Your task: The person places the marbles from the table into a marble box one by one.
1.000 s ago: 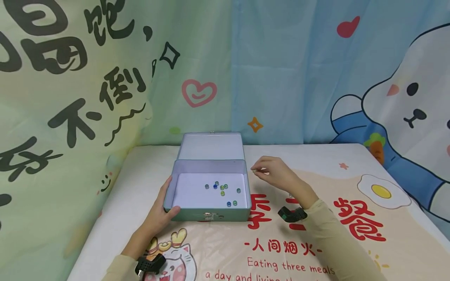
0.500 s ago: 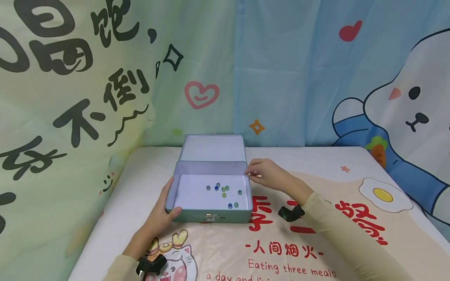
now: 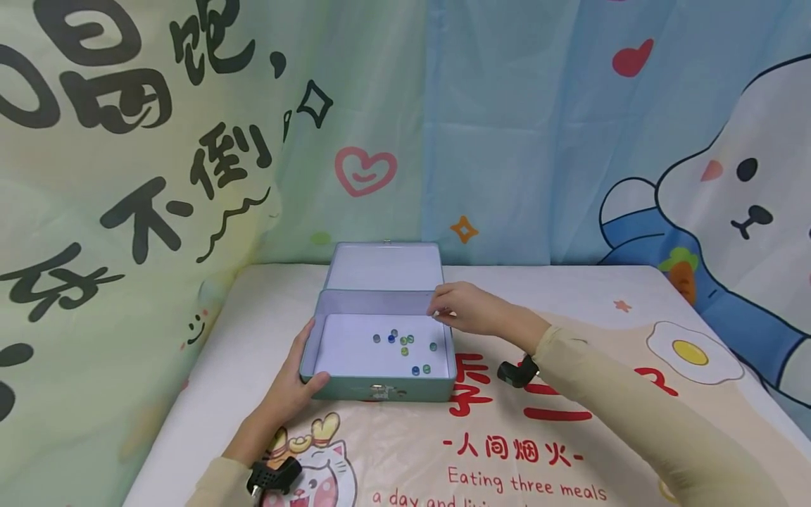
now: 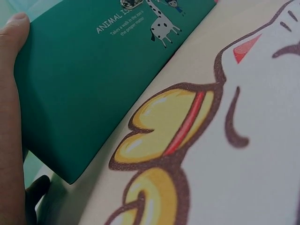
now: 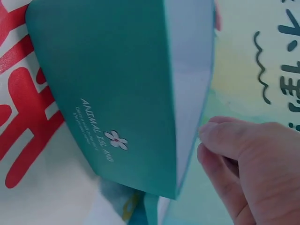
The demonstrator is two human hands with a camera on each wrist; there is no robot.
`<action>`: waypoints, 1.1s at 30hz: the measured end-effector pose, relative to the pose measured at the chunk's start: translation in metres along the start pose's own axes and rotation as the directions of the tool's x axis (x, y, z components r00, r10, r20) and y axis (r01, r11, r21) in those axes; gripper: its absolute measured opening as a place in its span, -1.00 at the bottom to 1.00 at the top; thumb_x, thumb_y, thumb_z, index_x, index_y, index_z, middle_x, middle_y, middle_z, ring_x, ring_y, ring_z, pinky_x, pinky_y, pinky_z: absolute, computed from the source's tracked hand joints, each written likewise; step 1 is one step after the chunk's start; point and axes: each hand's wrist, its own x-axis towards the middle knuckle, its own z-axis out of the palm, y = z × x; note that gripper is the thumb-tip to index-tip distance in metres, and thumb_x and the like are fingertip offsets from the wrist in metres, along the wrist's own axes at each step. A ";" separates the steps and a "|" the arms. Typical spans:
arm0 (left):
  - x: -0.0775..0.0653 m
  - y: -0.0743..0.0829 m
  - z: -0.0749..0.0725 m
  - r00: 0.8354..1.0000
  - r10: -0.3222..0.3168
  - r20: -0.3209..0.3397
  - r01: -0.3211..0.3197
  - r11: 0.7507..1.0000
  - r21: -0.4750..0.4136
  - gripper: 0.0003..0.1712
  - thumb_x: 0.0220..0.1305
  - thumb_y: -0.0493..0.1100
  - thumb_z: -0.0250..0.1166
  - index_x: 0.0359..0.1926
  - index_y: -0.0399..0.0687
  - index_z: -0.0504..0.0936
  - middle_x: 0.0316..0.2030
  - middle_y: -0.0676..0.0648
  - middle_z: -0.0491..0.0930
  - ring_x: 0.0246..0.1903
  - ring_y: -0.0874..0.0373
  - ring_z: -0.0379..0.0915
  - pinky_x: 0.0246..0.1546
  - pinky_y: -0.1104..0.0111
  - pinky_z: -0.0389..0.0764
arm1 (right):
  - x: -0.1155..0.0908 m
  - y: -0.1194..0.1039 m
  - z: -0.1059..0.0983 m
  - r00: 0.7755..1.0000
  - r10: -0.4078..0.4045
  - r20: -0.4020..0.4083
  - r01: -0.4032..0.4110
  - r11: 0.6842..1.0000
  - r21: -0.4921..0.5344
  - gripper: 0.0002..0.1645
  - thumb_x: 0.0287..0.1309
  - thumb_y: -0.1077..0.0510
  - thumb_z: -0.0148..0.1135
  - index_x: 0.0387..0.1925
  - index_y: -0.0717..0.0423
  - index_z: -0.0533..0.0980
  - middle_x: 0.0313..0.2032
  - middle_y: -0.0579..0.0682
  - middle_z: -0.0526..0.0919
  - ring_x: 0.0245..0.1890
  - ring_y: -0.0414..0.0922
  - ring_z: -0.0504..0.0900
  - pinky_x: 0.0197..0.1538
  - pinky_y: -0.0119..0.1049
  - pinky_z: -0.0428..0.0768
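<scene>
A green tin box (image 3: 342,389) with a pale interior stands on the table, its hinged lid (image 3: 383,266) tipped back. Several small blue and green glass marbles (image 3: 404,351) lie on its floor, mostly in the right half. My left hand (image 3: 288,380) grips the box's left side, thumb over the front left corner; in the left wrist view, fingers (image 4: 11,93) lie along the green wall. Over the box's back right rim is my right hand (image 3: 469,308), thumb and forefinger pinching a marble mostly hidden by the fingertips. From the right wrist view, that hand (image 5: 262,164) is beside the opening.
A printed cloth (image 3: 507,461) with red characters and a cartoon cat covers the table. Behind the box hangs a patterned curtain (image 3: 494,141). Each wrist carries a black camera, such as the right one (image 3: 516,372).
My right hand has moved left from beside the box to over its back right rim, still pinching. The left hand keeps its grip, and the marbles in the box lie as before.
</scene>
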 end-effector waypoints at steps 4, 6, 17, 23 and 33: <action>0.001 -0.001 0.002 1.000 0.004 -0.003 -0.004 1.000 -0.005 0.09 0.12 0.38 0.18 0.50 0.29 -0.22 0.47 -0.20 -0.11 0.34 -0.35 0.00 0.15 -0.37 0.12 | 0.007 -0.002 0.004 0.998 -0.043 0.050 0.044 0.999 -0.015 -0.81 0.10 0.23 0.32 -0.20 0.07 0.68 -0.26 -0.07 0.66 -0.30 -0.24 0.59 -0.12 -0.44 0.61; 0.001 -0.002 0.002 1.000 0.002 0.001 -0.002 1.000 -0.006 0.09 0.12 0.37 0.18 0.50 0.30 -0.23 0.47 -0.21 -0.11 0.35 -0.36 -0.01 0.15 -0.37 0.12 | 0.012 -0.003 0.006 0.996 -0.049 0.068 0.051 0.998 -0.021 -0.81 0.12 0.21 0.32 -0.19 0.08 0.68 -0.26 -0.08 0.66 -0.29 -0.26 0.59 -0.11 -0.45 0.60; 0.001 -0.001 0.001 1.000 -0.006 0.002 0.006 1.000 0.002 0.08 0.13 0.35 0.20 0.50 0.31 -0.23 0.48 -0.21 -0.12 0.36 -0.37 -0.03 0.16 -0.37 0.12 | 0.039 -0.010 0.007 0.989 -0.069 0.134 0.074 0.997 -0.037 -0.79 0.14 0.22 0.29 -0.16 0.09 0.68 -0.20 -0.07 0.67 -0.22 -0.23 0.61 -0.05 -0.40 0.60; 0.002 -0.004 0.001 1.000 -0.002 0.001 0.002 1.000 0.018 0.08 0.13 0.35 0.19 0.50 0.31 -0.24 0.48 -0.19 -0.13 0.36 -0.36 -0.03 0.16 -0.36 0.12 | 0.050 -0.015 0.010 0.980 -0.081 0.182 0.089 0.996 -0.033 -0.78 0.15 0.23 0.28 -0.14 0.09 0.67 -0.20 -0.07 0.67 -0.19 -0.21 0.60 0.00 -0.37 0.58; 0.002 -0.003 0.000 1.000 -0.011 -0.003 0.011 1.000 0.027 0.09 0.10 0.42 0.16 0.49 0.35 -0.23 0.48 -0.19 -0.12 0.37 -0.35 -0.04 0.17 -0.36 0.12 | 0.068 -0.017 0.010 0.973 -0.091 0.213 0.106 0.992 -0.061 -0.79 0.18 0.24 0.25 -0.15 0.11 0.67 -0.17 -0.05 0.65 -0.15 -0.19 0.61 0.00 -0.36 0.57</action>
